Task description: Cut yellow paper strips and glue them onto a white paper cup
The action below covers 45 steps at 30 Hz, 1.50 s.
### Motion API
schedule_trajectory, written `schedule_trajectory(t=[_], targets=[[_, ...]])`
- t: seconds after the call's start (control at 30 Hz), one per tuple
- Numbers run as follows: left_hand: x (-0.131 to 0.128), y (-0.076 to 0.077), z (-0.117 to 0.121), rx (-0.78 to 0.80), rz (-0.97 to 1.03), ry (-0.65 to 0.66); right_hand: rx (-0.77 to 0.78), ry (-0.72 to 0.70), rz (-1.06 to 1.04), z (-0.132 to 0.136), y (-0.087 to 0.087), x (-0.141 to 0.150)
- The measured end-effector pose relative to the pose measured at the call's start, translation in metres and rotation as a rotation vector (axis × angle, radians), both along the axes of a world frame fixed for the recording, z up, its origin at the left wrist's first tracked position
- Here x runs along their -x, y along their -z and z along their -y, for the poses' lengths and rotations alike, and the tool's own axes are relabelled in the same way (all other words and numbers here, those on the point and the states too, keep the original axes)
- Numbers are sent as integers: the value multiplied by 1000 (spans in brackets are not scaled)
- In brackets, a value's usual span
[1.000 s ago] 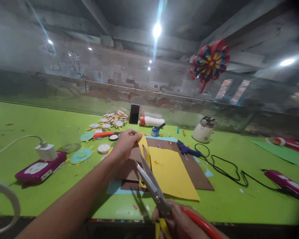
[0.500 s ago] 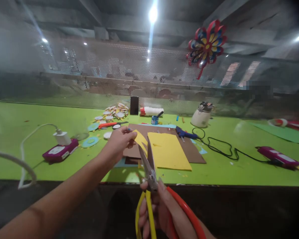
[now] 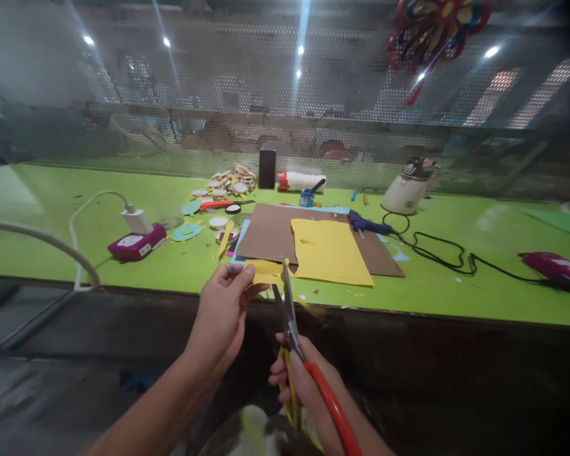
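Note:
My left hand (image 3: 225, 303) pinches a small strip of yellow sheet (image 3: 263, 272) between thumb and fingers, just over the table's front edge. In my right hand (image 3: 308, 380) is a pair of scissors (image 3: 289, 320) with one red and one yellow handle. Their blades are parted and point up beside the strip's right end. Beyond them lies a larger yellow sheet (image 3: 335, 253) with an uneven left edge, on top of a brown sheet (image 3: 270, 234). A narrow yellow scrap (image 3: 226, 239) rests left of the brown sheet.
A blue glue gun (image 3: 368, 223) with a black cable lies at the sheets' right. Behind stand a blue jar (image 3: 306, 197), a white bottle (image 3: 304, 182), a dark phone (image 3: 266, 169) and a kettle (image 3: 407, 187). Leftward are a red-handled cutter (image 3: 218, 205), blue rings (image 3: 187, 232) and a purple power socket (image 3: 137, 244).
The view has tilted down. My left hand has drawn the yellow strip lower, toward me, and it now lies crosswise. A narrow yellow scrap now shows left of the brown sheet.

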State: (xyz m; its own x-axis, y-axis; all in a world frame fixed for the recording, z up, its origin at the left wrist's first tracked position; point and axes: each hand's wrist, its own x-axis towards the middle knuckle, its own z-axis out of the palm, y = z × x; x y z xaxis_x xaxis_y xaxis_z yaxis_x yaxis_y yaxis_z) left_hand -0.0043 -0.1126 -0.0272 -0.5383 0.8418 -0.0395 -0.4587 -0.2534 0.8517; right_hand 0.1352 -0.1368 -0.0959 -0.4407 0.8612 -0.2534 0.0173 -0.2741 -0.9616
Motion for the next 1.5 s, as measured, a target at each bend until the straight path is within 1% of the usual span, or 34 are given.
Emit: schedule_trajectory(t=[0.1,0.2,0.27,0.33,0.5,0.63,0.83,1.0,1.23,1.37,1.43,1.5], targets=[[-14,2,-9,-60,65,-33,-142,69,88,0,4,-2],[-30,7,-13,-73,128,-58,-304,160,189,0,4,-3],[-41,11,-13,-69,172,-54,-386,179,200,-2,3,-5],[-48,14,-14,-72,215,-41,-425,178,192,-5,1,-7],[-56,16,-17,-62,270,-21,-379,166,208,-8,-3,-12],[-56,17,-18,-62,292,-26,-363,166,197,-7,-4,-14],[-54,18,-17,-49,312,-22,-332,112,212,-9,-2,-15],[-53,19,-15,-51,321,-21,-290,150,189,-8,-3,-14],[-56,19,-15,-38,324,-42,-321,144,179,-5,-9,-16],[-54,19,-14,-41,324,-17,-360,152,182,-5,-12,-16],[-52,18,-13,-48,316,-2,-402,143,217,-10,-18,-18],[-48,16,-12,-61,292,11,-472,112,279,-19,-29,-26]])
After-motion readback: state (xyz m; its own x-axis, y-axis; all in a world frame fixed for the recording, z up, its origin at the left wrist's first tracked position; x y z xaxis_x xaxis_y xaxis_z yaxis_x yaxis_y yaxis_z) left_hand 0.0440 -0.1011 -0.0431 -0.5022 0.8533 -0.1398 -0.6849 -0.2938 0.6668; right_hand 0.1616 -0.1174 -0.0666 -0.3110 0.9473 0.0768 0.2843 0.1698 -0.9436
